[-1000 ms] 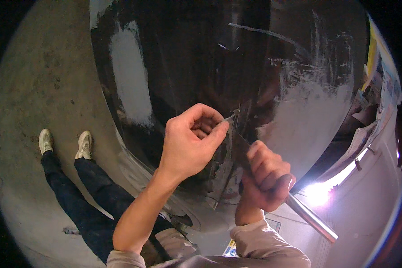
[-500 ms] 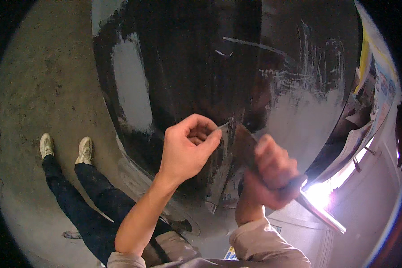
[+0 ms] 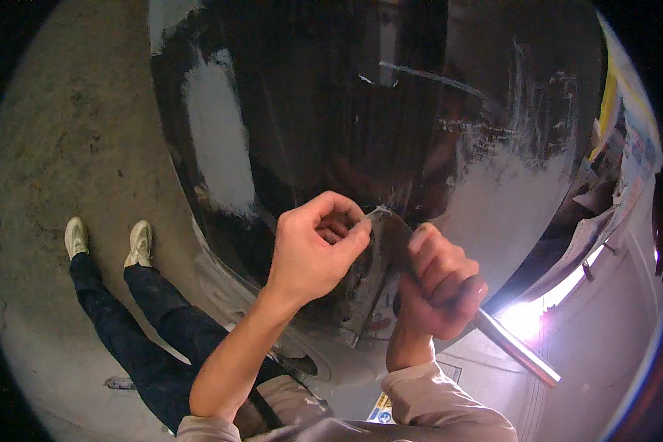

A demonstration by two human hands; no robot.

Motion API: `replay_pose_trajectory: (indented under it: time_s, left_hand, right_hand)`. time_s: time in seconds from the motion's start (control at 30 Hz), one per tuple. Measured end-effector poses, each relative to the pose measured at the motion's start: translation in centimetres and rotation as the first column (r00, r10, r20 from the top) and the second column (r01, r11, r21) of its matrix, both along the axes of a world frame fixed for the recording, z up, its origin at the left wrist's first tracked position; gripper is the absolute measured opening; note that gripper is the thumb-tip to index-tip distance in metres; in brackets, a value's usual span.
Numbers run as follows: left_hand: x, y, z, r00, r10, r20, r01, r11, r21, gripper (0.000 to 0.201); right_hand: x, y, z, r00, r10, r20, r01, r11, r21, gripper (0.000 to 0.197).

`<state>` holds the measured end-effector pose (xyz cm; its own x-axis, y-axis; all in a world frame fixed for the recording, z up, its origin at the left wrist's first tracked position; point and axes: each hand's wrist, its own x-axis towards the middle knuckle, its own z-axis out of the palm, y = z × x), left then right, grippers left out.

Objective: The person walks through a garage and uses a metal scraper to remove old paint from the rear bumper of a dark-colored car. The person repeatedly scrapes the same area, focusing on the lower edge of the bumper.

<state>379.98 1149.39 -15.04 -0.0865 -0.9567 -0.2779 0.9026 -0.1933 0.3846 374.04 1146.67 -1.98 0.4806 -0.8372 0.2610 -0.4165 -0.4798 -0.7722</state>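
A dark, glossy vehicle panel [image 3: 331, 140] with grey patches and scratches fills the middle of the view. Over its lower part, my left hand [image 3: 313, 247] is closed, thumb and forefinger pinching the edge of a thin, light strip [image 3: 379, 239] that hangs down along the panel. My right hand [image 3: 442, 283] is wrapped round a knife-like tool [image 3: 519, 350], whose shiny metal handle sticks out toward the lower right. The tool's thin front end points at the strip's top, beside my left fingertips. Exactly where its tip touches is hard to make out.
Crumpled printed paper [image 3: 619, 177] runs along the panel's right edge, near a bright light [image 3: 523, 317]. Concrete floor [image 3: 66, 155] lies to the left, where dark trousers [image 3: 169, 317] and pale shoes [image 3: 140, 243] show. A pale body panel [image 3: 604, 346] stands at the right.
My right hand and the tool have moved slightly left, the tool's front end coming close to the strip's top. My left hand keeps its pinch, shifted a little to the right.
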Motion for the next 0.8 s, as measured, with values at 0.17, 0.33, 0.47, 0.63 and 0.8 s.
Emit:
replay_pose_trajectory:
  time_s: [0.17,0.33,0.47,0.63,0.8]
  left_hand:
    - [-0.6,0.5,0.0,0.998,0.041,0.039,-0.04,0.999,-0.031,0.01]
    - [-0.8,0.3,-0.2,0.999,0.047,0.0,-0.047,0.999,-0.008,0.009]
    - [-0.8,0.5,-0.2,0.999,0.043,0.0,-0.043,0.999,-0.009,0.009]
    - [-1.1,1.0,-0.7,1.0,0.019,-0.009,-0.019,1.0,0.017,0.01]
    - [-1.6,1.2,-1.0,0.999,0.035,-0.037,-0.034,0.999,0.027,0.009]
  right_hand:
    - [0.4,-0.6,0.4,0.999,0.031,0.022,-0.031,0.999,-0.013,0.053]
    - [0.4,-1.5,0.0,0.998,0.055,0.027,-0.054,0.998,-0.035,0.05]
    - [-0.1,-0.6,0.1,1.0,0.008,-0.013,-0.008,1.0,0.005,0.051]
    - [-0.7,-0.4,0.3,0.998,0.038,0.046,-0.04,0.998,0.054,0.052]
    - [-0.8,-0.8,0.0,0.998,0.059,0.039,-0.059,0.998,0.011,0.05]
